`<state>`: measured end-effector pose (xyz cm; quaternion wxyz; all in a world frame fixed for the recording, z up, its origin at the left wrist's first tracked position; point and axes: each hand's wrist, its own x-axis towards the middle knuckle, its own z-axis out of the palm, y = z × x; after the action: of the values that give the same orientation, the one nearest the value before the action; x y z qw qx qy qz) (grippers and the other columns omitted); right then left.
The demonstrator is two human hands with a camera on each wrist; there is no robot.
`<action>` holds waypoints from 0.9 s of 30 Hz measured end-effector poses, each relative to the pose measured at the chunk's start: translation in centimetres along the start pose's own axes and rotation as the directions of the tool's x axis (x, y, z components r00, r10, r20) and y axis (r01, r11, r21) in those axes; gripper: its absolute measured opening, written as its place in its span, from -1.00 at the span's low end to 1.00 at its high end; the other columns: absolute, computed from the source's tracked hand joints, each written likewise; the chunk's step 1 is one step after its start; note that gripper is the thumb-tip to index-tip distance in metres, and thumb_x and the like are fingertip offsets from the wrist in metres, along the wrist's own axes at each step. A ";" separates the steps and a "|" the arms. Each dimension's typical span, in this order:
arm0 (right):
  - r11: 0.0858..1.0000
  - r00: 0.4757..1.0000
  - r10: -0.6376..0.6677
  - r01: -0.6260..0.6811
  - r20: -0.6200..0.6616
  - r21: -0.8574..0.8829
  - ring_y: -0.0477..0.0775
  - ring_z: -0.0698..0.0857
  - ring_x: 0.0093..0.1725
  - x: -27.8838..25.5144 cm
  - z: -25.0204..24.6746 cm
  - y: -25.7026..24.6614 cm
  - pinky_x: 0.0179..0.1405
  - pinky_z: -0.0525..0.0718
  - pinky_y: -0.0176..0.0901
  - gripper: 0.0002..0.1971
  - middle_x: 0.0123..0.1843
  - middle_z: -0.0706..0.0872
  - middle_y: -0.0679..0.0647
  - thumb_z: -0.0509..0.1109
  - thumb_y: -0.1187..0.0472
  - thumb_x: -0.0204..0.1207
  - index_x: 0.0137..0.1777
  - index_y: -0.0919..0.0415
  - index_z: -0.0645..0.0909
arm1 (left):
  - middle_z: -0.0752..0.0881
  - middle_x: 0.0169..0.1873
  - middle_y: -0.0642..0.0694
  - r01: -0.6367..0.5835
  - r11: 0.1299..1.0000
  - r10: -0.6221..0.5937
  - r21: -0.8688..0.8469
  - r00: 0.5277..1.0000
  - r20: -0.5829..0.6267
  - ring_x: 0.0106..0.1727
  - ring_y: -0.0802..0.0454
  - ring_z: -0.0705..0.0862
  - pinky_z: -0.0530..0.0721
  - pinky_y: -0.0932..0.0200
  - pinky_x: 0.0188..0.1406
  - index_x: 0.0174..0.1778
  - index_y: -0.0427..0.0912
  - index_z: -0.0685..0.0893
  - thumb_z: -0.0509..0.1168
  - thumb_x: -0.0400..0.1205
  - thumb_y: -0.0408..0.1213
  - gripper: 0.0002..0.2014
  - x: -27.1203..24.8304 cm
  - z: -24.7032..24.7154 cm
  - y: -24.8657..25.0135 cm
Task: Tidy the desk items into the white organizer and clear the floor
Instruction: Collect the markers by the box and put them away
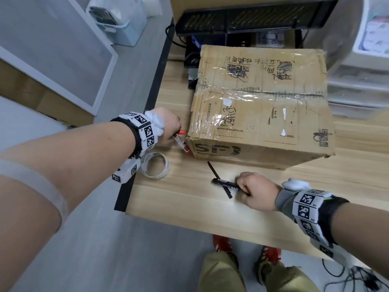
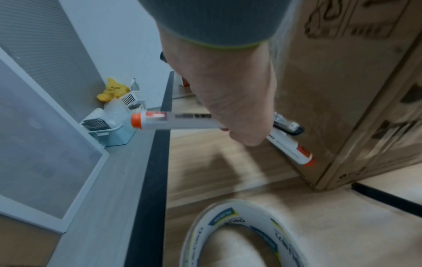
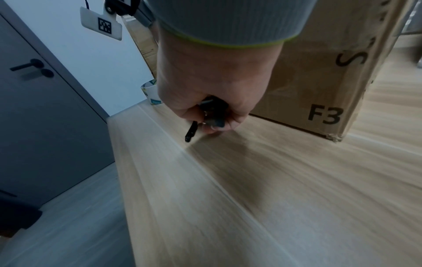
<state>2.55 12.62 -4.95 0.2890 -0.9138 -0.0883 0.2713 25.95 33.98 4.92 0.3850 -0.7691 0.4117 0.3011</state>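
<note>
Left hand (image 1: pixel 166 127) grips white orange-capped markers (image 2: pixel 160 121), right hand (image 1: pixel 257 191) black pens (image 1: pixel 226 184) at six o'clock of the cardboard box (image 1: pixel 259 102) — light, stiff, slick barrels, best pinched mid-length.
</note>
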 end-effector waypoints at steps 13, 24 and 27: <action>0.995 0.996 -0.085 0.085 -0.009 -0.060 0.02 0.48 -0.25 -3.7 -5.7 -5.3 -0.34 0.43 -0.23 -0.82 -0.21 0.49 -0.03 0.27 0.25 0.49 -0.29 0.10 0.35 | 0.61 -0.31 -0.01 0.321 0.916 -0.368 -0.241 0.911 -0.186 -0.30 -0.10 0.64 0.55 0.11 -0.31 0.07 -0.09 0.57 0.18 0.72 -0.02 -0.78 -11.2 -2.8 -2.9; 0.979 0.946 -0.167 0.194 -0.278 0.071 0.07 0.34 -0.33 -15.2 -14.2 -4.0 -0.30 0.42 0.00 -0.84 -0.31 0.46 -0.01 0.17 0.16 0.64 -0.15 0.02 0.26 | 0.60 -0.30 -0.05 0.210 0.935 -0.318 -0.286 0.853 -0.414 -0.33 -0.05 0.63 0.50 0.07 -0.38 -0.03 -0.09 0.42 0.13 0.73 -0.14 -0.89 -14.4 -20.3 1.8; 0.994 0.935 -0.070 0.096 -0.347 0.058 0.04 0.35 -0.32 -18.3 -16.3 -0.4 -0.31 0.37 -0.07 -0.72 -0.29 0.44 -0.08 0.35 0.02 0.62 -0.08 0.02 0.26 | 0.61 -0.31 -0.05 0.154 0.955 -0.256 -0.253 0.859 -0.444 -0.31 -0.06 0.64 0.56 0.06 -0.38 -0.12 -0.06 0.41 0.15 0.69 -0.16 -0.90 -13.1 -25.8 5.8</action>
<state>-3.86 -0.70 14.65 0.3450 -0.9313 -0.0648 0.0977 18.42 15.47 26.58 0.2206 -0.8947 0.3745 0.1034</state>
